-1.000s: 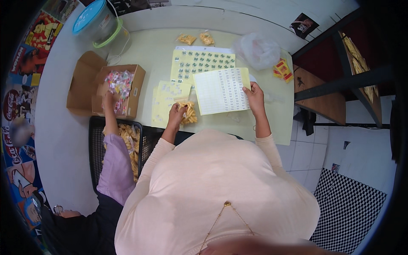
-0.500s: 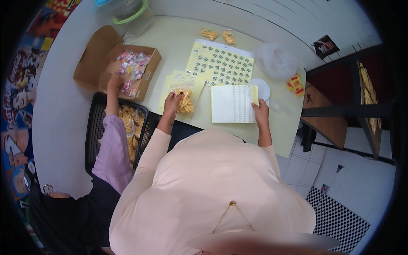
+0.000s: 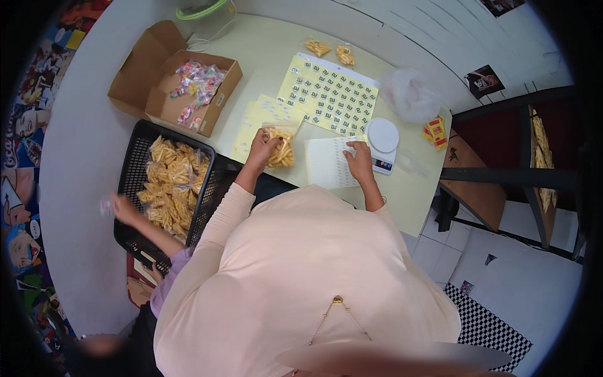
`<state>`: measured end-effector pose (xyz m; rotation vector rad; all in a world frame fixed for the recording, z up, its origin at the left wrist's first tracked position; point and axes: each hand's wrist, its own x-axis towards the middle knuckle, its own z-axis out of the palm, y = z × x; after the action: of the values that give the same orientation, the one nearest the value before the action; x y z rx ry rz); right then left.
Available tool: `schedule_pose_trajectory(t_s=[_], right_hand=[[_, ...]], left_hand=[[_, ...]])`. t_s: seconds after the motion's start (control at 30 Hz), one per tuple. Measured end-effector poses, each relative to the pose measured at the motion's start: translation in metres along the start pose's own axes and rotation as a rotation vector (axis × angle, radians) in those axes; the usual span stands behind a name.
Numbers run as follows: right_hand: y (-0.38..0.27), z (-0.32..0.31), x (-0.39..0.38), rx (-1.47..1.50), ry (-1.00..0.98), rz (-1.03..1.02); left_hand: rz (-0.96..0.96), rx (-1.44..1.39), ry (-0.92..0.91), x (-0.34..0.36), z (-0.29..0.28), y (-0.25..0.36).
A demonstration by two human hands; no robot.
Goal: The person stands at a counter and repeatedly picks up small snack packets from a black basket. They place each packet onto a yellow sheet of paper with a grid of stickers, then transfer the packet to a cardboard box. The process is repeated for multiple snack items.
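Observation:
My left hand (image 3: 261, 151) is closed on the upper left of a clear plastic bag of yellow stick snacks (image 3: 286, 151), with the thumb across its front. Under the bag lie pale yellow sheets (image 3: 251, 129). My right hand (image 3: 360, 163) is over the right side of a white sheet of small printed labels (image 3: 321, 164). Its thumb and forefinger are bent close together above the labels; whatever they pinch is too small to make out. Behind is a large yellow sheet with rows of dark-printed stickers (image 3: 333, 94).
A white scale (image 3: 383, 135) stands right of the label sheet. Farther back are two small snack bags (image 3: 317, 47), a crumpled clear bag (image 3: 411, 94) and yellow-red packets (image 3: 434, 132). At left are an open carton (image 3: 217, 103), a black snack crate (image 3: 129, 182) and a co-worker's hand (image 3: 127, 209).
My right hand has moved left from the label sheet's edge to over its labels; the sheet has shifted and tilted. The co-worker's hand has left the carton for the crate's left side.

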<state>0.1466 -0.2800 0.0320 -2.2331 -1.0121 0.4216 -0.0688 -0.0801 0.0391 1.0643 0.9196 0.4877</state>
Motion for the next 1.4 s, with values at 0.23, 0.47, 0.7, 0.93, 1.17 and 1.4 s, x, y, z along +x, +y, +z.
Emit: schedule_pose_trajectory(t_s=[0.23,0.47,0.7,0.93,1.17,1.4], right_hand=[[0.002,0.024,-0.011,-0.04,-0.154,-0.082],[-0.003,0.023,-0.014,-0.185,-0.215,-0.143],[-0.018,0.02,-0.012,-0.276,-0.274,-0.107],[-0.02,0.022,-0.007,-0.379,-0.323,-0.081],[-0.028,0.025,0.012,-0.462,-0.37,-0.028],[-0.041,0.036,0.027,-0.522,-0.381,0.006]], left_hand=[[-0.059,-0.094,0.005,-0.001,-0.024,-0.004],[-0.096,-0.148,0.07,-0.021,-0.04,0.002],[0.089,-0.271,0.305,-0.031,-0.096,0.023],[0.267,-0.558,0.749,-0.07,-0.197,0.025],[0.332,-0.545,1.02,-0.094,-0.324,-0.027],[-0.267,0.06,1.473,-0.168,-0.421,-0.146]])
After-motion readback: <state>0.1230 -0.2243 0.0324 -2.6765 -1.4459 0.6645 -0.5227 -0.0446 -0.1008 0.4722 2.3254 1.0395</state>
